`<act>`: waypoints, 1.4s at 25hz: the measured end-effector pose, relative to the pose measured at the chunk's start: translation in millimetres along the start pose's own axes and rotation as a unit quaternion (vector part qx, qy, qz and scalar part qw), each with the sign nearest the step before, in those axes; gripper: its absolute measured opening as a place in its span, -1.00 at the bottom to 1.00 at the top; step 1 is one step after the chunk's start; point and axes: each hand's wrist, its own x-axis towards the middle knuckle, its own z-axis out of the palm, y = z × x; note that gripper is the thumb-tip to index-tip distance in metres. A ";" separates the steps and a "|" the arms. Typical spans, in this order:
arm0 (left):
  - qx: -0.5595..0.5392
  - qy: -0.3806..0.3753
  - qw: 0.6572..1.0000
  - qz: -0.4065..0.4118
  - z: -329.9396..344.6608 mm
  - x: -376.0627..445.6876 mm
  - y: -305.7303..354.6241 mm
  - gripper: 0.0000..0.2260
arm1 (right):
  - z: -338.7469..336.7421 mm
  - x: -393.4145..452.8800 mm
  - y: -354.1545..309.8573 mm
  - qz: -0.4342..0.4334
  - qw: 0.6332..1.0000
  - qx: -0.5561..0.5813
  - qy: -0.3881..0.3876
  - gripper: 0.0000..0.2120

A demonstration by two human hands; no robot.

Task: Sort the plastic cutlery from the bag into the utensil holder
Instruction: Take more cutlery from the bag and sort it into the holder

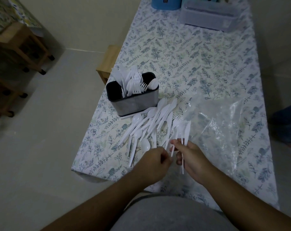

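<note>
sorting white plastic cutlery [155, 121] that lies in a loose fan on the table [208, 67], just in front of the holder [133, 99] and beside the emptied bag [224, 124]. each piece looks very light, thin and stiff, likely smooth enough to slide on its neighbours and to snap if bent hard, so the narrow handle end seems the best place to take hold, lifting along the length rather than prying sideways.

the right hand [189, 157] has its fingers curled round a few pieces; thin handles run down past the palm and the heads stick up beyond the fingertips, over the near edge of the pile. the left hand [155, 161] sits just beside it with fingers curled in toward the thumb, close to one handle, but whether it actually pinches that piece i cannot tell.

the holder already stands part filled: forks and knives upright in it, a spoon bowl at its right end. most of the pile is untouched, between the holder and the hands.
</note>
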 end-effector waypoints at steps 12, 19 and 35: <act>0.135 0.112 0.983 -0.062 -2.8 105.6 14.5 -0.72 | -23.8 -8.1 0.7 0.026 0.998 0.001 0.052 -0.88; 0.068 0.039 0.997 0.026 -15.6 49.6 33.4 -0.81 | -11.4 0.5 -7.3 0.038 0.998 0.056 -0.006 -0.69; 0.224 0.134 0.964 -0.046 -34.5 111.9 9.9 -0.81 | -12.5 4.8 -13.4 0.064 0.981 0.175 0.060 -0.80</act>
